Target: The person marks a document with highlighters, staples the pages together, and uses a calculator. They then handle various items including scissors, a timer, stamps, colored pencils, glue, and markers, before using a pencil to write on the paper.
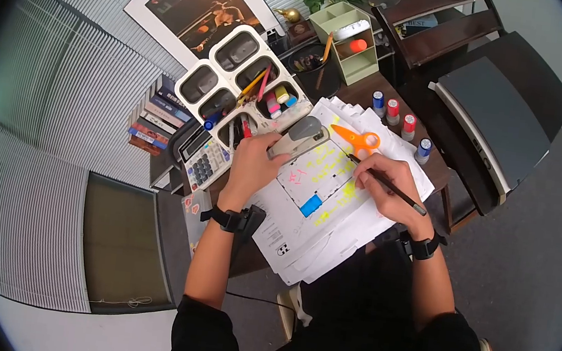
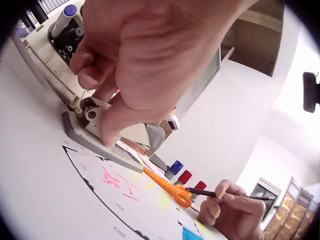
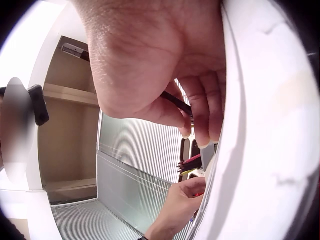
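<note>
My left hand (image 1: 253, 167) grips a grey stapler (image 1: 305, 131) by its rear end, over the upper left of a stack of papers (image 1: 273, 235). The left wrist view shows its long grey base (image 2: 102, 145) along the sheet, with thumb and fingers about the hinge. My right hand (image 1: 392, 189) pinches a slim black pen or pencil (image 1: 398, 192), its tip pointing toward the stapler, close over the paper. Orange-handled scissors (image 1: 362, 140) lie between the two hands. The top sheet bears a printed frame, pink and yellow marks and a blue patch (image 1: 311, 206).
Several red- and blue-capped bottles (image 1: 392, 110) stand right of the papers. A white organizer (image 1: 243, 53) with pens and markers is at the back left, beside a calculator (image 1: 204, 165) and stacked books (image 1: 157, 116). Behind are a green holder (image 1: 359, 70) and a black mesh cup (image 1: 313, 75).
</note>
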Demonstrator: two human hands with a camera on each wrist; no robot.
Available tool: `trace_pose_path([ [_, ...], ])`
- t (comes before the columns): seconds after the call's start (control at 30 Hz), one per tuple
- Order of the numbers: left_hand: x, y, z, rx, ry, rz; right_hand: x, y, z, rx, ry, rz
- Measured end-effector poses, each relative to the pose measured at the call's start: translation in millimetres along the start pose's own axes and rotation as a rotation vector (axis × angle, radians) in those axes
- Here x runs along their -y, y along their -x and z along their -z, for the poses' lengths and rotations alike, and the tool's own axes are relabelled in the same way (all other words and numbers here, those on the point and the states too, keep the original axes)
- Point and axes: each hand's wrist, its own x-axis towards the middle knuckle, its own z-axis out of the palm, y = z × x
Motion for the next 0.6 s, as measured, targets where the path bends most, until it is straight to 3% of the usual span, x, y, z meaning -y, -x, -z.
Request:
trace_pose_path([
  [0.6, -5.4, 0.1, -7.9, -0.044, 0.001, -0.008, -6.0, -1.0, -2.6, -0.033, 0.002, 0.034],
])
